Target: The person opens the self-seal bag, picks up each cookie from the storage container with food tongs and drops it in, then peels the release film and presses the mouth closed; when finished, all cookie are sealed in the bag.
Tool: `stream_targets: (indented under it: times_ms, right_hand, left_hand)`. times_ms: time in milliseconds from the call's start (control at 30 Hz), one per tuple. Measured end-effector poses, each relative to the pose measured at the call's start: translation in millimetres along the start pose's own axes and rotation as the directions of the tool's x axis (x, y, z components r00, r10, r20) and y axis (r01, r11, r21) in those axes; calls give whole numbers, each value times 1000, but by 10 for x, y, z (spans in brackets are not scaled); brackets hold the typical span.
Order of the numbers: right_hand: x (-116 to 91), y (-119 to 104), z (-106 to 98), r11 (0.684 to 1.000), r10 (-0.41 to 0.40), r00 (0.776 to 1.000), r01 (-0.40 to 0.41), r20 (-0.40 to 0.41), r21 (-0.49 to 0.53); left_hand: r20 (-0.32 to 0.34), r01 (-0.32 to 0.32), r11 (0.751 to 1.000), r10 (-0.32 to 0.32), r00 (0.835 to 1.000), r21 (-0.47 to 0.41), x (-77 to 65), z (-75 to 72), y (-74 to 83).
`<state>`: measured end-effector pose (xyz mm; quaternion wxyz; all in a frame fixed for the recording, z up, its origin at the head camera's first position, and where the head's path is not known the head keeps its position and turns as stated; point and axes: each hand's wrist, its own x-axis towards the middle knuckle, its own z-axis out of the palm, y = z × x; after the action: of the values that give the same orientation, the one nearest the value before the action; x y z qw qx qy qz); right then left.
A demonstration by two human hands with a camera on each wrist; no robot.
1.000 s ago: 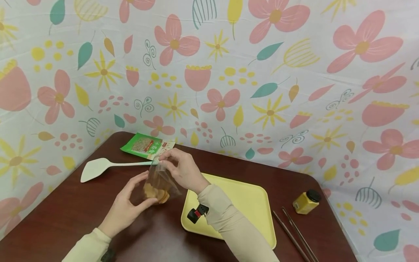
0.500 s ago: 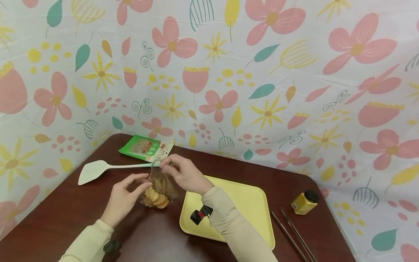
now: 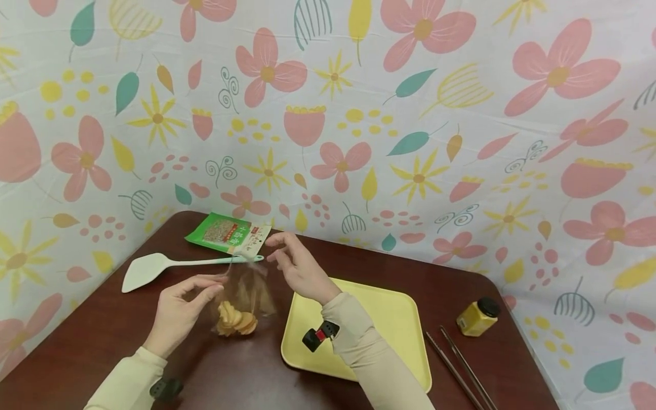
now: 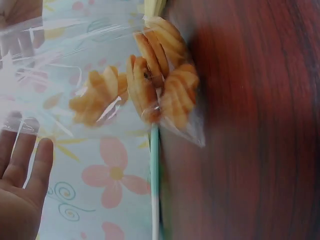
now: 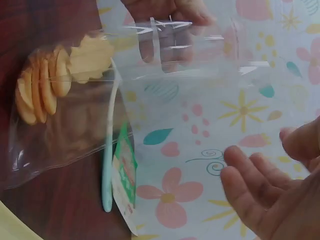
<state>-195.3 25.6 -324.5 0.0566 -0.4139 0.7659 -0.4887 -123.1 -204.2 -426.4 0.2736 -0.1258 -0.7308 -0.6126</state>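
My left hand pinches the left edge of a clear plastic bag between thumb and fingers. Several ridged golden cookies lie bunched at the bottom of the bag; in the left wrist view cookies press against its clear wall. Just right of the bag's top, my right hand is apart from it, with loosely bent fingers and nothing held. The right wrist view also shows that right hand clear of the plastic.
Behind the bag lie a white spatula and a green packet. A yellow tray sits under the right forearm. Metal tongs and a yellow jar with a black lid stand further right on the brown table.
My right hand has let go of the bag's top and drawn away to the right. My left hand has shifted left and now pinches the bag's edge, with the cookies hanging slightly lower.
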Motion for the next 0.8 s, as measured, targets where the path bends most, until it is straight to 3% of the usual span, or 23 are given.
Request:
stream_targets:
  times_ms: [167,333,467,600,800]
  right_hand:
    - [-49,109,58,995,75,991,-81,108,56]
    - [-59,464,178,999,29,978,-35,206,24]
    - [-33,535,244,999,-21,989,27,147,-39]
    - [-25,542,268,991,-63,995,72,81,-111]
    - [-47,565,236,991,46,998,-40,40,-126]
  left_hand:
    - [-19,49,999,-49,999,-22,-9,27,45]
    - [-50,48,999,-48,998,-8,-10,42,186]
    - [-63,67,998,-66,996,0,-14,43,190]
    - [-81,75,997,-76,994,-13,-23,36,85]
    - [-125,41,999,-44,991,-32,-31,-4,76]
